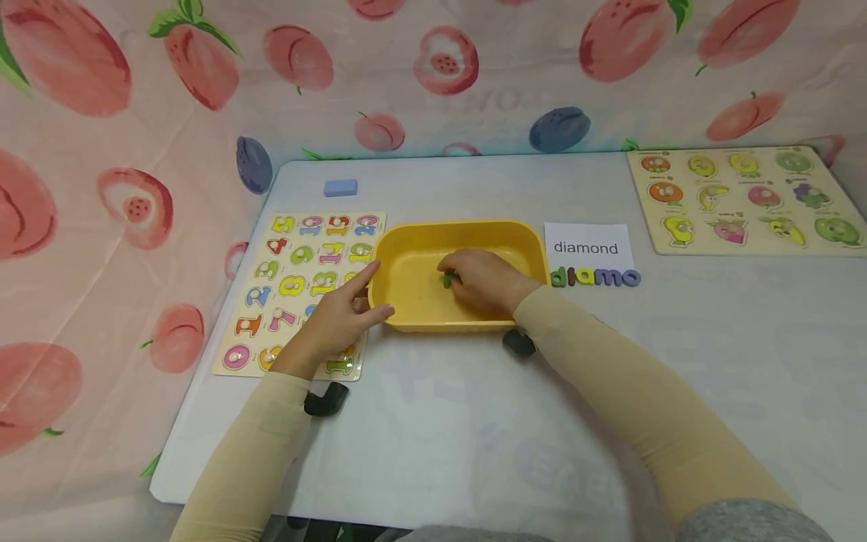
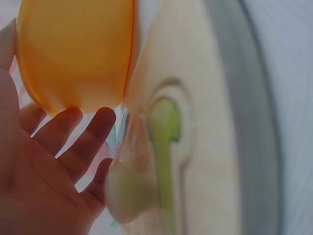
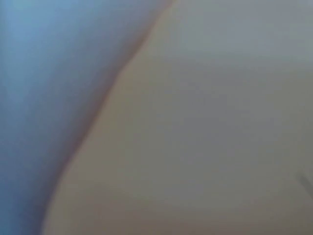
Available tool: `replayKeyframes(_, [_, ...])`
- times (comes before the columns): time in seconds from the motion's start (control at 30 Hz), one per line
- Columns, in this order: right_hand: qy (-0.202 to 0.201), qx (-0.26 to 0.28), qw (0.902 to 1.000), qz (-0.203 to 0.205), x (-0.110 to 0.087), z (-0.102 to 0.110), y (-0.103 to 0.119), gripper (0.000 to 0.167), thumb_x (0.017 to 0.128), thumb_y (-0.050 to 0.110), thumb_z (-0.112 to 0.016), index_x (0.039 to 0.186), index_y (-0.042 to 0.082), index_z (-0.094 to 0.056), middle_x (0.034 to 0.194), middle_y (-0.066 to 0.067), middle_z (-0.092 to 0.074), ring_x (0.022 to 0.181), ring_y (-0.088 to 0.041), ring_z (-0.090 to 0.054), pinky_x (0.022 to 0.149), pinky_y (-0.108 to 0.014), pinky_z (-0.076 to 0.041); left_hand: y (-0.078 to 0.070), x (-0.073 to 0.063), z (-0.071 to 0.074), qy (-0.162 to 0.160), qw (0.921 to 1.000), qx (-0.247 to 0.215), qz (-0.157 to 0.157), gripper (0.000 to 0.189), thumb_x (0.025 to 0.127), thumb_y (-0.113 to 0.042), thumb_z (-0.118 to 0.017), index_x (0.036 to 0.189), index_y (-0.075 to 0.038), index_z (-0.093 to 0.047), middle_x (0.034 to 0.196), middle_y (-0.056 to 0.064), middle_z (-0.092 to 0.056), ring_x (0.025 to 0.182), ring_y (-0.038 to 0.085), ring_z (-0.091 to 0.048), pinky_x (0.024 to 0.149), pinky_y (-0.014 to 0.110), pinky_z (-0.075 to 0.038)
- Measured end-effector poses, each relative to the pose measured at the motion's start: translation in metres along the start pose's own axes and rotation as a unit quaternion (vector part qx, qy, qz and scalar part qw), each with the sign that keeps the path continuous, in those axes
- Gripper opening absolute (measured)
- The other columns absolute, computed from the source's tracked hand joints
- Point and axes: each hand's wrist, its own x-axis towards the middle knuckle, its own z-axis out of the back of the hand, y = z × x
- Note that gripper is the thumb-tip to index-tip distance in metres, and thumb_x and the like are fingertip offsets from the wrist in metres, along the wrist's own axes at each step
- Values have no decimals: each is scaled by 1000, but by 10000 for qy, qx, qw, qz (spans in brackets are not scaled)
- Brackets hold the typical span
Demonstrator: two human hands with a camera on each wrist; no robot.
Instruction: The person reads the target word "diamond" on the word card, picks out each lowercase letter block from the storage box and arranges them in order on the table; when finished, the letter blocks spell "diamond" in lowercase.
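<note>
A shallow yellow plastic tray (image 1: 413, 301) sits mid-table. My right hand (image 1: 484, 280) reaches inside it, thumb and fingertips pinching a small dark green letter (image 1: 448, 279); most of the letter's shape is hidden. At the tray's left end, my left hand (image 1: 339, 316) touches the wall with loosely spread fingers. In the left wrist view the fingers (image 2: 80, 152) rest against the orange-looking tray wall (image 2: 73, 58). To the tray's right, a white card (image 1: 588, 237) reads "diamond", with colored letters (image 1: 605, 278) spelling "diamo" along its lower edge. The right wrist view is only a blur.
Under my left hand lies a wooden number puzzle board (image 1: 226, 365) with knobbed pieces, partly beneath the forearm. A blue block (image 1: 340, 187) is at the back left. A fruit puzzle board (image 1: 745, 218) lies at the far right. A peach-patterned cloth (image 1: 325, 120) hangs behind the table.
</note>
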Motion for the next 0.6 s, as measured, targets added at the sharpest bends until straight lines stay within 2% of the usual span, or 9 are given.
replayKeyframes(0.23, [-49,-72,9999,-91,1,-1,-1,35,99,12,-59,132,1,-63,128,-12,-63,117,-26,-57,109,-39,-40,0,0,0,6,10000,-21,11,86,91,-47,-72,160,-37,-22,160,3,-33,138,33,-42,112,51,-35])
replayKeyframes(0.6, [143,-84,9997,-161,2,0,-1,38,98,13,-62,133,1,-62,131,-13,-62,120,-27,-56,110,-40,-39,0,0,0,0,10000,53,-5,84,92,-46,-71,160,-38,-22,160,4,-33,140,34,-40,112,53,-33])
